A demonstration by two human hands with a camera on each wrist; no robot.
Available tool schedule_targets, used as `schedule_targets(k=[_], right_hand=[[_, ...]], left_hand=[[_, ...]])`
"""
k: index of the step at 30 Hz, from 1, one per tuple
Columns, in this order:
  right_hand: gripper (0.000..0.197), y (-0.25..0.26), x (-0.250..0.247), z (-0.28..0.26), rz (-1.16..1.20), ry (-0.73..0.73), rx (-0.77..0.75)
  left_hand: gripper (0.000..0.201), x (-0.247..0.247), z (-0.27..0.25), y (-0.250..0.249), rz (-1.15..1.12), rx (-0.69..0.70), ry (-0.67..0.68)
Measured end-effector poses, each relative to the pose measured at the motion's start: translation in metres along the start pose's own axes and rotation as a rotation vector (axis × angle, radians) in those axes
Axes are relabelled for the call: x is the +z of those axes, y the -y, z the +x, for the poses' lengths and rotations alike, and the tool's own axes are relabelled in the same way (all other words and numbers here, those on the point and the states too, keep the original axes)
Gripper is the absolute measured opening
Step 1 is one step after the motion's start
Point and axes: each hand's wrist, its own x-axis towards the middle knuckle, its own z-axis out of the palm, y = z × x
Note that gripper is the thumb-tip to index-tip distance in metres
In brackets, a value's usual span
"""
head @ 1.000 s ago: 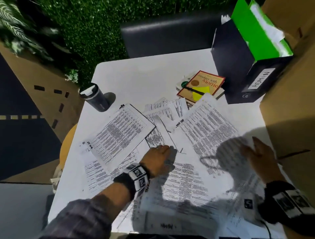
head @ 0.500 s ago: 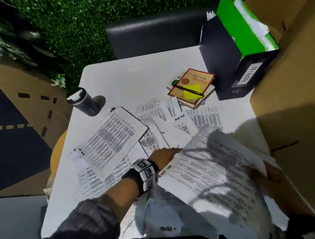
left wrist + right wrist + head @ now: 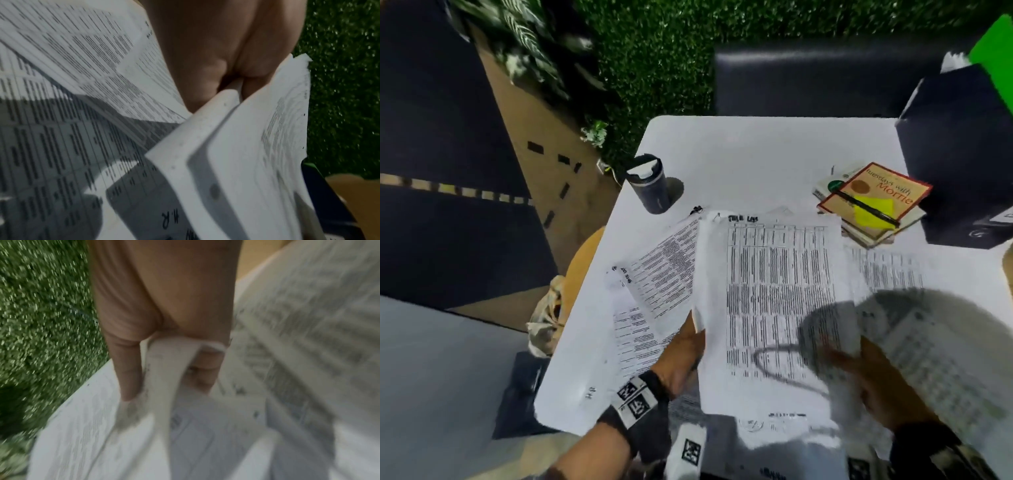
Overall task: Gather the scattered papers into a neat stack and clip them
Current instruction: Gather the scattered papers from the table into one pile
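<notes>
Papers [image 3: 774, 308] mid-frame, lifted off tabletop [image 3: 756, 154]; more sheets lie flat at left. Left hand [image 3: 681, 353] pinching left edge, right hand [image 3: 873, 380] pinching right bundle. Best: slide bundles together, tap edges level. Bottle [image 3: 650, 188] upper left, books [image 3: 873, 202] upper right near. Open room: far middle.

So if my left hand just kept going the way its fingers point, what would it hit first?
Probably the printed sheets still lying on the table beyond the left hand, which grips a held sheaf. The tumbler stands farther along; depth is unclear.
</notes>
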Motion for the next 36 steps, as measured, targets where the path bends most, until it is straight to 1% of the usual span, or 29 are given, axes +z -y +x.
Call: schedule_targets(k=[1,2,3,4,5,6,7,8,9,11,12,13,14,15,16,18,19,21,23,25,27,29,31,32,34,35,36], right_hand=[[0.058,0.001,0.014,0.006,-0.010,0.027,-0.001],[0.066,0.001,0.027,0.013,-0.057,0.043,-0.025],[0.065,0.004,0.041,0.018,-0.120,0.043,-0.043],[0.049,0.005,0.054,0.023,-0.169,0.047,-0.058],[0.029,0.009,0.070,0.026,-0.210,0.051,-0.070],[0.022,0.006,0.083,0.035,-0.242,0.068,-0.081],[0.027,0.007,0.098,0.041,-0.281,0.079,-0.079],[0.027,0.005,0.110,0.051,-0.320,0.089,-0.061],[0.023,0.007,0.121,0.059,-0.377,0.084,-0.059],[0.016,0.004,0.135,0.082,-0.379,-0.002,-0.035],[0.014,0.003,0.138,0.095,-0.361,-0.087,-0.017],[0.014,0.001,0.138,0.109,-0.381,-0.181,-0.033],[0.017,0.000,0.136,0.124,-0.438,-0.268,-0.048],[0.029,0.000,0.134,0.137,-0.493,-0.346,-0.032],[0.041,0.000,0.134,0.148,-0.558,-0.390,0.028],[0.058,-0.001,0.137,0.167,-0.712,-0.411,0.157],[0.064,0.000,0.140,0.173,-0.749,-0.419,0.192],[0.069,-0.003,0.143,0.184,-0.722,-0.444,0.221],[0.058,-0.006,0.147,0.192,-0.658,-0.475,0.189],[0.044,-0.005,0.149,0.194,-0.592,-0.515,0.110],[0.035,0.003,0.150,0.188,-0.467,-0.589,0.000],[0.039,0.016,0.147,0.180,-0.369,-0.675,-0.107],[0.034,0.028,0.140,0.171,-0.324,-0.723,-0.150],[0.033,0.034,0.136,0.165,-0.329,-0.715,-0.136],[0.039,0.038,0.125,0.155,-0.356,-0.655,-0.085],[0.036,0.039,0.121,0.151,-0.367,-0.608,-0.056],[0.026,0.037,0.117,0.148,-0.365,-0.561,-0.028]], left_hand=[[0.053,-0.008,-0.002,-0.003,-0.070,-0.030,0.007],[0.060,-0.016,-0.005,-0.009,-0.150,-0.085,-0.003],[0.067,-0.025,-0.007,-0.013,-0.210,-0.115,-0.027],[0.072,-0.035,-0.009,-0.018,-0.206,-0.116,-0.071],[0.073,-0.045,-0.013,-0.023,-0.132,-0.078,-0.108],[0.070,-0.055,-0.015,-0.026,-0.022,-0.013,-0.159],[0.058,-0.067,-0.018,-0.028,0.059,0.056,-0.212],[0.046,-0.080,-0.020,-0.028,0.090,0.098,-0.265],[0.040,-0.093,-0.024,-0.029,0.081,0.120,-0.317],[0.033,-0.122,-0.035,-0.030,0.047,0.136,-0.394],[0.029,-0.136,-0.042,-0.032,0.041,0.142,-0.428],[0.026,-0.150,-0.049,-0.032,0.044,0.150,-0.456],[0.028,-0.164,-0.056,-0.032,0.048,0.150,-0.479],[0.031,-0.176,-0.063,-0.031,0.049,0.151,-0.506],[0.034,-0.186,-0.071,-0.031,0.056,0.156,-0.527],[0.031,-0.202,-0.084,-0.032,0.072,0.169,-0.539],[0.028,-0.208,-0.090,-0.033,0.064,0.174,-0.544],[0.024,-0.217,-0.099,-0.038,0.052,0.195,-0.551],[0.023,-0.227,-0.103,-0.039,0.051,0.205,-0.564],[0.025,-0.233,-0.105,-0.039,0.038,0.207,-0.578],[0.026,-0.238,-0.105,-0.038,0.008,0.207,-0.575],[0.023,-0.238,-0.106,-0.039,-0.013,0.203,-0.568],[0.019,-0.238,-0.105,-0.042,-0.024,0.210,-0.551],[0.018,-0.238,-0.105,-0.044,-0.027,0.218,-0.544],[0.017,-0.239,-0.104,-0.048,-0.014,0.237,-0.543],[0.017,-0.241,-0.103,-0.050,-0.010,0.244,-0.549],[0.017,-0.241,-0.102,-0.052,-0.011,0.249,-0.558]])
